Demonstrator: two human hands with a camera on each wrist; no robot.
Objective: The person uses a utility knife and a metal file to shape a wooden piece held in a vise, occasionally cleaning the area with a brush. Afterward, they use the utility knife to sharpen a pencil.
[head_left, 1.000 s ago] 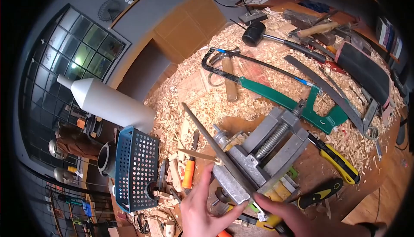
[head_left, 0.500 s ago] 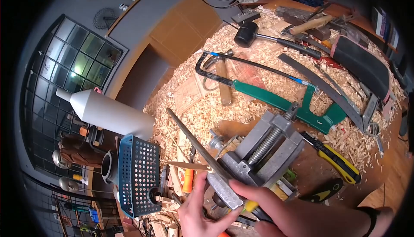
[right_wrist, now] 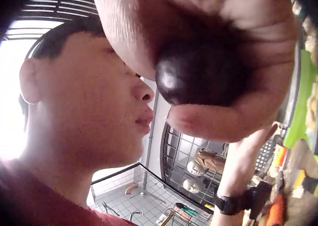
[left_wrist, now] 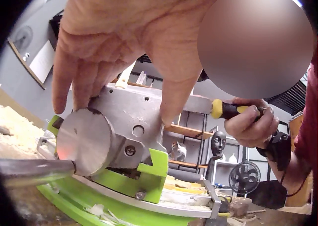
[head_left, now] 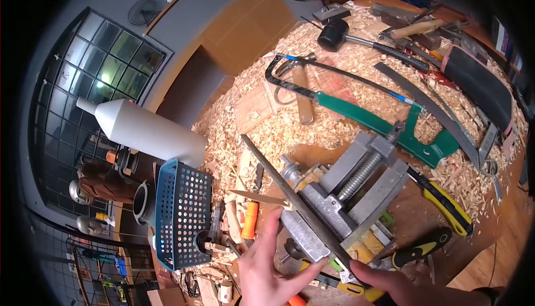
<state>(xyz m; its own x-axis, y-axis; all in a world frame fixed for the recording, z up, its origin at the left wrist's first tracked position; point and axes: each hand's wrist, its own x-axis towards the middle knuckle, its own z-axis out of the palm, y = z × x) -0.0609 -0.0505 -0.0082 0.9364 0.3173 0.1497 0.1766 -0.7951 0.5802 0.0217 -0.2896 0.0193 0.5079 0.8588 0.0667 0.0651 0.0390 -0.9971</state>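
Observation:
My right hand grips the yellow-and-black handle of a long grey file. The blade slants across the top of a metal vise, its tip pointing away over the shavings. Beside the blade, a thin pointed piece of wood juts out from the jaw area. With thumb and fingers spread to opposite sides, my left hand holds the vise block; in the left wrist view its fingers drape over the metal. The right wrist view shows the dark handle end wrapped in the right hand.
Wood shavings cover much of the bench. Beyond the vise lie a green hacksaw, a hammer and a black mallet. A yellow utility knife is on the right, a blue basket on the left.
My right hand pushed the file forward across the vise, then drew it back towards the body. My left hand stayed on the vise while the head view shifted slightly.

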